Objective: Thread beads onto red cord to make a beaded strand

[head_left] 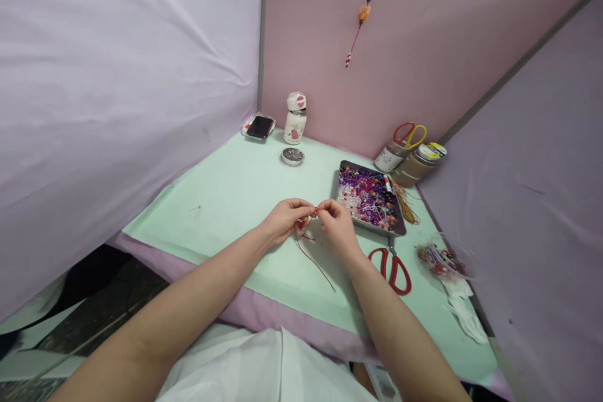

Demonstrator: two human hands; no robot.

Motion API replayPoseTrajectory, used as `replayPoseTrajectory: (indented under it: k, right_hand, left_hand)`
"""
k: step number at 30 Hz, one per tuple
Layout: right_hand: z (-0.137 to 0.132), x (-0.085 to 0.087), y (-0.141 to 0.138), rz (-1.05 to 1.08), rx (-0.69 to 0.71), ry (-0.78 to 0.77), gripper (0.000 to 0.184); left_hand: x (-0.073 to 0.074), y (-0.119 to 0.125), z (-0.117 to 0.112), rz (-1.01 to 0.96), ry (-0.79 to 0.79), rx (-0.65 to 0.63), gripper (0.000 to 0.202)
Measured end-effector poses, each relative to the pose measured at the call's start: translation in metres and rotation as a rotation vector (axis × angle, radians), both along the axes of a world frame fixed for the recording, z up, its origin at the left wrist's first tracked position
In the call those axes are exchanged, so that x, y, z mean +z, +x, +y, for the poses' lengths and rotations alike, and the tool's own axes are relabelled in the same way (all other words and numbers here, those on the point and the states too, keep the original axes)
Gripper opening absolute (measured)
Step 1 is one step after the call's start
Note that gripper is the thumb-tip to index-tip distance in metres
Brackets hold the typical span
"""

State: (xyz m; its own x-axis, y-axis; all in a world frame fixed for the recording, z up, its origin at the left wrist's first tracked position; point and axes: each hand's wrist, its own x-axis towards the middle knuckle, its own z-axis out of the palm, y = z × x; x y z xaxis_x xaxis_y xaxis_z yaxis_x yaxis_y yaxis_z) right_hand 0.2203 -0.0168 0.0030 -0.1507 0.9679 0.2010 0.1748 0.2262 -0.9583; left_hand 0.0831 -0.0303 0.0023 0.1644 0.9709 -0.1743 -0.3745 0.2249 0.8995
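We have the red cord (325, 276) up between our two hands, just above the worktop (226, 188) and in front of our body, with one loose strand trailing down toward the near edge. To work the cord well here, we should brace one side as an anchor and make only small, even movements with the other, so that tension stays steady and nothing twists. The small red cluster hanging under our fingers deserves care, since a loose strand could snag in it; we would do best to let the trailing end lie free, away from the scissors (394, 258) and the bead tray (377, 230). As for the grip, our left hand (282, 220) pinches with thumb and forefinger brought together on a bit of red at the cord's upper part, while the other fingers curl beneath. Our right hand (337, 223) meets it almost tip to tip, thumb and forefinger likewise drawn together on the same spot, with no clear gap visible. Whether a knot or a bead sits between the fingertips is too small to tell. A light pinch seems enough for so thin a cord.
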Motion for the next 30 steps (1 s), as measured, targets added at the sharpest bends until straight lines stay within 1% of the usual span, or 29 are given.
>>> replayPoseTrajectory:
  k: [2,3,4,5,6,9,11,13,17,19,22,24,27,30]
  right_hand:
    - [0.0012,0.0003,0.0004,0.144,0.081,-0.233,0.007]
    - [0.0016,0.0007,0.001,0.197,0.112,-0.313,0.009]
    - [0.0017,0.0012,0.0017,0.232,0.132,-0.359,0.011]
    - [0.0016,0.0017,0.0024,0.253,0.134,-0.369,0.012]
    - [0.0014,0.0021,0.0029,0.259,0.12,-0.346,0.013]
    - [0.0004,0.0033,0.0033,0.209,0.069,-0.195,0.019]
    - [0.0,0.004,0.003,0.168,0.061,-0.134,0.016]
    - [0.0006,0.0046,0.003,0.21,0.066,-0.18,0.012]
    - [0.0034,0.0052,0.0039,0.486,0.111,-0.452,0.014]
    - [0.0042,0.0051,0.0034,0.594,0.14,-0.512,0.016]
    - [0.004,0.0048,0.0013,0.713,0.163,-0.5,0.019]
    - [0.0034,0.0047,0.0002,0.756,0.172,-0.477,0.021]
    - [0.0027,0.0059,0.0004,0.768,0.15,-0.46,0.027]
    - [0.0021,0.0097,0.0023,0.77,0.126,-0.477,0.032]
  left_hand:
    - [-0.0012,-0.0003,0.0006,-0.006,0.008,-0.001,0.026]
    - [-0.0019,-0.0005,0.0008,-0.011,0.012,0.0,0.026]
    - [-0.0025,-0.0008,0.0011,-0.018,0.015,0.0,0.026]
    - [-0.003,-0.0011,0.0013,-0.024,0.018,-0.001,0.026]
    - [-0.0034,-0.0014,0.0015,-0.029,0.019,-0.002,0.025]
    - [-0.0044,-0.0019,0.0018,-0.032,0.018,-0.007,0.025]
    - [-0.0049,-0.002,0.0019,-0.024,0.024,-0.004,0.024]
    - [-0.0051,-0.002,0.002,-0.027,0.032,-0.002,0.023]
    - [-0.0038,-0.0019,0.0019,-0.064,0.018,0.016,0.023]
    - [-0.0028,-0.002,0.0018,-0.081,0.006,0.021,0.024]
    - [-0.0026,-0.002,0.0019,-0.094,0.0,0.012,0.025]
    - [-0.0032,-0.0017,0.0019,-0.093,0.001,0.004,0.024]
    - [-0.0037,-0.001,0.0016,-0.089,0.014,-0.004,0.022]
    - [-0.0031,-0.001,0.0009,-0.093,0.016,-0.024,0.023]
